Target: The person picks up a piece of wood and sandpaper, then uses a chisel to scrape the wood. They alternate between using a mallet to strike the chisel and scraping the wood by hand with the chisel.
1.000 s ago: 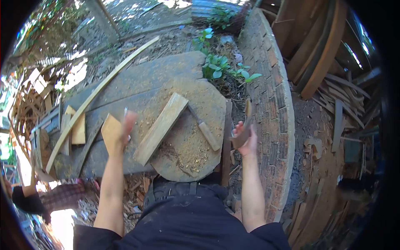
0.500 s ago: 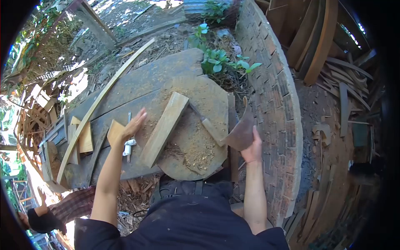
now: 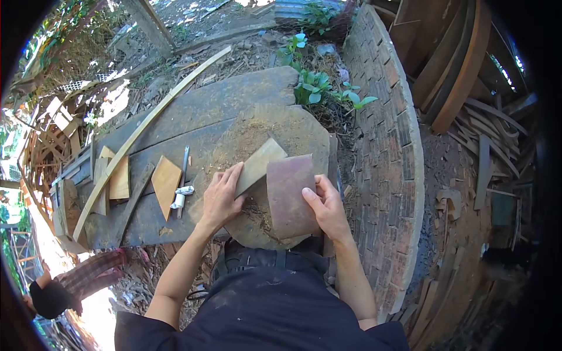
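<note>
In the head view my right hand (image 3: 329,209) pinches the right edge of a reddish-brown sheet of sandpaper (image 3: 290,196), thumb on its face. The sheet is slightly curved and overlaps the right part of a pale wooden block (image 3: 262,161). My left hand (image 3: 220,198) grips the near left end of that block, fingers together on its side. Beneath lies a round chopping-block-like wooden slab (image 3: 307,131) strewn with sawdust. The handled tool seen earlier on the slab is hidden behind the sandpaper.
Wide planks (image 3: 205,102) form the bench, carrying a long curved strip (image 3: 155,114), a diamond-shaped wood piece (image 3: 166,182) and a small white tube (image 3: 180,199). A brick wall (image 3: 383,164) runs close on the right. Another person's sleeve (image 3: 93,272) shows at lower left.
My left hand has come down from the air onto the wooden block. My right hand has swung the sandpaper leftward over the slab, and the block now lies at a flatter angle.
</note>
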A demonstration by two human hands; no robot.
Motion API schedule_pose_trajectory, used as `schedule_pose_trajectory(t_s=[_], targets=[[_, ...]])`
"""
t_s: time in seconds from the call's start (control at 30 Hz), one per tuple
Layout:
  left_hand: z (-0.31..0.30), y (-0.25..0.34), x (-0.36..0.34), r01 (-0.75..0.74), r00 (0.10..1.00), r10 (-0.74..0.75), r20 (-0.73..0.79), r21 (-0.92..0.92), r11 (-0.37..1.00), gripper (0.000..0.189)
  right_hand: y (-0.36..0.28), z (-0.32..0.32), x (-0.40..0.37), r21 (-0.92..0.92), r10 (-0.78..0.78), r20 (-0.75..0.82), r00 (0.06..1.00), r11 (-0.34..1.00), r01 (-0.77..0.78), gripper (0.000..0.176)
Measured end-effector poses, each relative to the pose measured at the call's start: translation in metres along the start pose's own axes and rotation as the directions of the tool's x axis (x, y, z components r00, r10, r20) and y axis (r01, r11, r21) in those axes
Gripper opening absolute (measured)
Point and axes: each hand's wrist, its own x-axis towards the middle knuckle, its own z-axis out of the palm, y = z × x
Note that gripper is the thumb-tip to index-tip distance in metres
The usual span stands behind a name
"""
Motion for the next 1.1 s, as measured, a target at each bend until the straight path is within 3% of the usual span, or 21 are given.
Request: schedule_pose_trajectory(t_s=[0.13,0.3,0.33,0.4,0.47,0.53,0.57,0.6,0.63,0.67,0.7,0.73,0.77,0.8,0.83,0.87,0.9,0.93,0.97,1.07,1.1], targets=[[-0.016,-0.008,-0.02,-0.223,0.973,0.222,0.06,0.015,0.975,0.081,-0.021,-0.023,-0.004,-0.064,-0.081,-0.138,0.987,0.995,0.073,0.018],[-0.014,-0.008,-0.004,-0.481,0.876,0.465,0.125,0.183,0.857,0.075,-0.043,-0.031,0.01,-0.233,-0.375,-0.402,0.836,0.924,0.302,0.019],[-0.009,-0.007,0.003,-0.541,0.84,0.528,0.121,0.229,0.809,0.075,-0.045,-0.027,0.015,-0.239,-0.378,-0.401,0.835,0.922,0.303,0.019],[0.0,-0.008,0.011,-0.553,0.831,0.55,0.083,0.231,0.8,0.072,-0.047,-0.009,0.021,-0.619,-0.619,-0.19,0.762,0.677,0.397,0.02],[0.002,-0.009,0.018,-0.461,0.885,0.455,0.093,0.047,0.886,0.069,-0.038,0.009,0.037,-0.784,-0.732,0.124,0.67,0.341,0.518,0.022],[-0.001,0.0,0.009,-0.419,0.905,0.424,0.029,-0.101,0.902,0.077,-0.023,0.043,0.04,-0.725,-0.743,0.175,0.646,0.346,0.595,0.027],[0.002,0.006,0.004,-0.307,0.951,0.278,-0.138,-0.534,0.788,0.083,-0.017,0.064,0.038,-0.658,-0.72,0.203,0.664,0.402,0.637,0.026],[0.005,0.012,0.002,-0.209,0.977,0.059,-0.206,-0.856,0.473,0.089,-0.011,0.081,0.034,-0.581,-0.698,0.235,0.677,0.457,0.673,0.026],[-0.003,0.027,0.003,-0.15,0.971,-0.14,-0.194,-0.95,0.275,0.076,-0.006,0.092,0.03,-0.584,-0.697,0.226,0.68,0.462,0.668,0.026],[-0.013,0.037,0.001,-0.121,0.934,-0.333,-0.133,-0.991,0.058,0.063,-0.001,0.103,0.026,-0.457,-0.564,0.296,0.771,0.625,0.633,0.024],[0.01,-0.007,-0.008,-0.025,0.857,-0.478,-0.194,-0.941,0.337,0.057,0.003,0.11,0.024,-0.325,-0.42,0.388,0.821,0.771,0.548,0.022],[0.032,-0.052,-0.016,0.116,0.754,-0.585,-0.299,-0.816,0.567,0.051,-0.004,0.099,0.034,-0.429,-0.575,0.344,0.743,0.607,0.669,0.022],[0.001,-0.043,-0.006,-0.053,0.611,-0.693,-0.382,-0.894,0.445,0.046,-0.014,0.074,0.054,-0.528,-0.709,0.322,0.627,0.416,0.741,0.023],[-0.032,-0.032,0.007,-0.243,0.437,-0.799,-0.412,-0.91,0.336,0.042,-0.022,0.039,0.073,-0.712,-0.749,0.232,0.621,0.304,0.633,0.025],[-0.049,-0.054,-0.001,-0.168,0.397,-0.741,-0.542,-0.836,0.522,0.041,-0.016,0.007,0.093,-0.862,-0.615,0.03,0.788,0.383,0.332,0.037],[-0.066,-0.079,-0.012,-0.079,0.363,-0.654,-0.664,-0.721,0.688,0.039,0.021,-0.023,0.118,-0.967,-0.622,-0.084,0.778,0.24,0.087,0.055],[-0.078,-0.088,-0.014,-0.002,0.32,-0.539,-0.779,-0.569,0.822,0.039,0.07,-0.063,0.135,-0.987,-0.412,-0.029,0.911,0.155,0.038,0.068],[-0.09,-0.099,-0.015,0.086,0.292,-0.398,-0.87,-0.39,0.917,0.039,0.067,-0.07,0.131,-0.994,-0.408,0.098,0.908,-0.006,0.105,0.064],[-0.096,-0.108,-0.02,0.139,0.36,-0.482,-0.798,-0.465,0.874,0.038,0.071,-0.078,0.135,-0.982,-0.384,0.102,0.918,0.111,0.155,0.058],[-0.086,-0.156,-0.03,0.215,0.568,-0.059,-0.821,0.079,0.974,0.036,0.07,-0.073,0.13,-0.988,-0.387,0.113,0.915,0.057,0.146,0.044],[-0.084,-0.155,-0.028,0.254,0.674,-0.094,-0.733,0.11,0.961,0.042,0.068,-0.069,0.128,-0.986,-0.377,0.126,0.918,0.051,0.157,0.044]])
